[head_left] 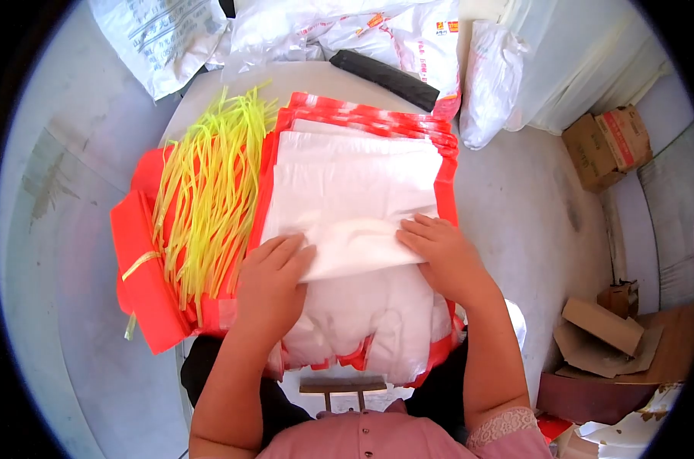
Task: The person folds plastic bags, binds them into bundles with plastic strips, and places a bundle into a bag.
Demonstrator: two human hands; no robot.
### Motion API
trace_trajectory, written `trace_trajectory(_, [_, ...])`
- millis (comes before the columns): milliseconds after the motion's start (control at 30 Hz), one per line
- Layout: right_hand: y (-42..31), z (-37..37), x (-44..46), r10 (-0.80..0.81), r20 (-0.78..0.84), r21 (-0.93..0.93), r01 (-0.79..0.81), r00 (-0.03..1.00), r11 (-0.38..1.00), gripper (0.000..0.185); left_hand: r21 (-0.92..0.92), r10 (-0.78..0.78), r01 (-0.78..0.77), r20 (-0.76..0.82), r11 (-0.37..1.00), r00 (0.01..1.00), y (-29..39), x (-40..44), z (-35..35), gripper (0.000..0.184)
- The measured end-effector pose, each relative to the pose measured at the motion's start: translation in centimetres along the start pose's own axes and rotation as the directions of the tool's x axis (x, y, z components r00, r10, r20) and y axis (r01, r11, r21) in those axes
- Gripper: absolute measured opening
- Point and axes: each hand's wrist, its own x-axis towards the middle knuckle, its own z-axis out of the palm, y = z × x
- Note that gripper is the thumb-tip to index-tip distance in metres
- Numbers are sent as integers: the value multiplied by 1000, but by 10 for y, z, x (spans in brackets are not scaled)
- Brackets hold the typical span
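Note:
A pile of thin white plastic bags [355, 172] lies in front of me on red-edged plastic bags [446, 176]. Part of the white layer is folded over, making a thick crosswise edge. My left hand [274, 275] grips the left end of that fold, fingers curled over the top. At the right end, my right hand [445, 254] has its fingers on top of the fold as well. Both thumbs are mostly hidden. Left of the pile, a bunch of yellow-green plastic ties [213, 195] is spread over red material. A red folded bundle [144, 268] with a yellow tie round it lies beside them.
A dark bar [385, 79] lies at the table's far edge, near white printed sacks [420, 38]. A wrapped white roll [492, 84] stands at back right. Cardboard boxes [609, 147] sit on the right, with an opened carton [603, 340] lower down.

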Motion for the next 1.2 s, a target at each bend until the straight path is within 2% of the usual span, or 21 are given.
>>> trace_trajectory(33, [1, -6, -3, 72, -15, 71, -71, 997, 995, 40, -30, -12, 12, 4, 999, 1000, -2, 0, -3, 52])
trace_trajectory(133, [2, -22, -12, 299, -8, 322, -280, 954, 904, 25, -215, -86, 56, -132, 975, 988, -7, -5, -7, 28])
trace_trajectory(200, [7, -25, -13, 448, 63, 515, -413, 892, 751, 20, -416, -345, 304, -25, 857, 938, -7, -7, -9, 20])
trace_trajectory(233, [8, -25, -12, 488, 45, 565, -425, 872, 707, 19, -497, -458, 420, 51, 759, 888, -8, -9, -9, 16])
trace_trajectory(300, [7, -23, -8, 567, 19, 659, -437, 823, 612, 17, -584, -504, 427, 36, 691, 863, -10, -8, -1, 32])
trace_trajectory(367, [10, -18, -4, 610, 14, 630, -480, 793, 610, 18, -704, -563, 425, 44, 568, 825, -3, 0, 1, 49])
trace_trajectory(467, [14, -8, 4, 654, -23, 641, -491, 756, 590, 21, -529, -522, 498, 117, 687, 845, 4, 9, -10, 71])
trace_trajectory(567, [28, 14, 6, 668, -85, 640, -473, 739, 605, 25, -490, -512, 476, 68, 731, 856, 3, 9, -1, 76])
trace_trajectory(667, [30, 21, 11, 666, -113, 641, -458, 737, 616, 27, -399, -513, 477, 19, 783, 858, -3, 8, 8, 74])
trace_trajectory(800, [32, 28, 17, 678, -140, 617, -472, 721, 629, 19, -354, -519, 479, -22, 804, 855, -2, 15, 8, 64])
trace_trajectory(1000, [37, 37, 20, 679, -197, 581, -474, 707, 662, 24, -336, -483, 431, -86, 838, 872, -10, 20, 16, 39])
trace_trajectory(1067, [28, 27, 21, 714, -163, 570, -526, 680, 631, 25, -327, -460, 404, -114, 855, 881, -12, 22, 17, 33])
trace_trajectory(1100, [23, 22, 22, 731, -146, 564, -551, 666, 615, 26, -267, -434, 387, -148, 883, 889, -11, 21, 17, 32])
trace_trajectory(1167, [32, 26, 16, 579, -344, 351, -470, 739, 810, 29, -142, -376, 352, -211, 925, 902, -6, 19, 10, 32])
trace_trajectory(1200, [36, 26, 13, 478, -426, 224, -422, 769, 879, 31, -97, -273, 257, -237, 962, 933, -1, 17, 7, 32])
